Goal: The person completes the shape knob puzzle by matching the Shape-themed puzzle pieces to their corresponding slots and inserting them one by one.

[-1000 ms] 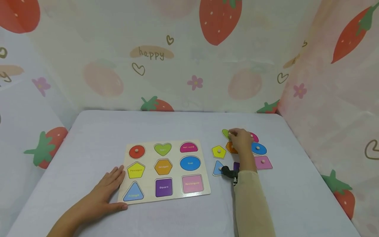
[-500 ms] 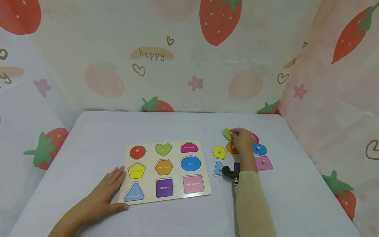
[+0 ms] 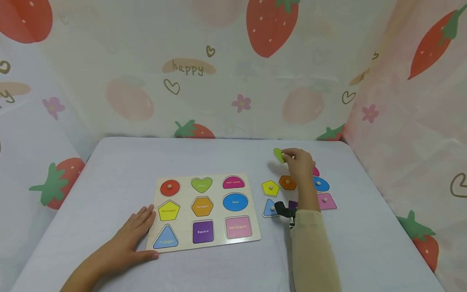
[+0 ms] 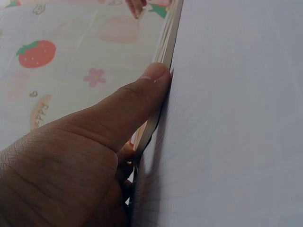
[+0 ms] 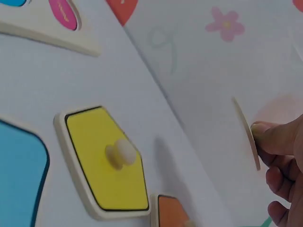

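In the head view my left hand [image 3: 125,241] lies at the left edge of a wooden shape puzzle board [image 3: 185,231], fingers straight. Its thumb [image 4: 154,75] presses against the board's near edge in the left wrist view. A red round piece [image 3: 175,190] with a knob sits in its recess on the board. At the right my other hand [image 3: 300,164] pinches a green heart puzzle piece [image 3: 278,154] between thumb and fingers, above the tablecloth. The right wrist view shows that piece [image 5: 247,135] edge-on; the fingers hide part of it in the head view.
Right of the board lie knobbed pieces: a yellow pentagon [image 3: 266,188], an orange hexagon [image 3: 283,181], a blue triangle [image 3: 268,211], a blue oval [image 3: 323,186], a pink rectangle [image 3: 330,203], a mostly hidden purple square [image 3: 293,204] and a magenta piece [image 3: 316,172]. Strawberry-print sheets stand around the white table.
My right hand has raised the green heart piece off the cloth, up and away from the other pieces, so its shadow now shows below it. The left hand stays at the board.
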Tool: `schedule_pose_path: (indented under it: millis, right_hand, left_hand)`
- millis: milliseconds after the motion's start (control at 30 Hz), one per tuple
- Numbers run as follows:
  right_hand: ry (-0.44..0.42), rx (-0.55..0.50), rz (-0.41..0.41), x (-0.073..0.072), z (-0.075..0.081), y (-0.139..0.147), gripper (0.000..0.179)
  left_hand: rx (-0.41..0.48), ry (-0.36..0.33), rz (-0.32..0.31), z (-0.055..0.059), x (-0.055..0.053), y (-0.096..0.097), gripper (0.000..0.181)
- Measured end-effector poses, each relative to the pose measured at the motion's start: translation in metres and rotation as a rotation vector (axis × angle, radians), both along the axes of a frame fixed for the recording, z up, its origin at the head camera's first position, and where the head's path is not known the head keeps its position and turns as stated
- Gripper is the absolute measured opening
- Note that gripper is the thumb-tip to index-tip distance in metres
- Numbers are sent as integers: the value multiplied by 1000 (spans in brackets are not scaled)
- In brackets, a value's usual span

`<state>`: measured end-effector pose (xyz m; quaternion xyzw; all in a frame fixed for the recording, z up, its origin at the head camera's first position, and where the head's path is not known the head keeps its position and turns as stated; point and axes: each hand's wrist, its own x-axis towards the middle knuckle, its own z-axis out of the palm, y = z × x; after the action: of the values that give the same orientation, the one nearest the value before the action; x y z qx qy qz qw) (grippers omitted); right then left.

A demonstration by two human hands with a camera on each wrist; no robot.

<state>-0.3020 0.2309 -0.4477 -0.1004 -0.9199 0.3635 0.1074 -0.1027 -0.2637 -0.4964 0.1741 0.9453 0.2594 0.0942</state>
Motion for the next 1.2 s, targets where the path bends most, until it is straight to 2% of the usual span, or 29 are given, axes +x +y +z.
schedule_pose_path:
  millis: [300,500,867,1200]
  right_hand:
    - [67,21,99,5,18,-19,26]
    - [106,1,145,10,25,-34,24]
    - [147,20,214,13,28,-57,21]
    - [234,76,266,18,26,-92,20]
  left_hand:
    - [1,31,-11,-2,0,-1,116]
    - [-5,-6,11,-1,-1,0,118]
    - [-3,-15,12,1,0,1,118]
    - [4,-23,24,2,0,2,118]
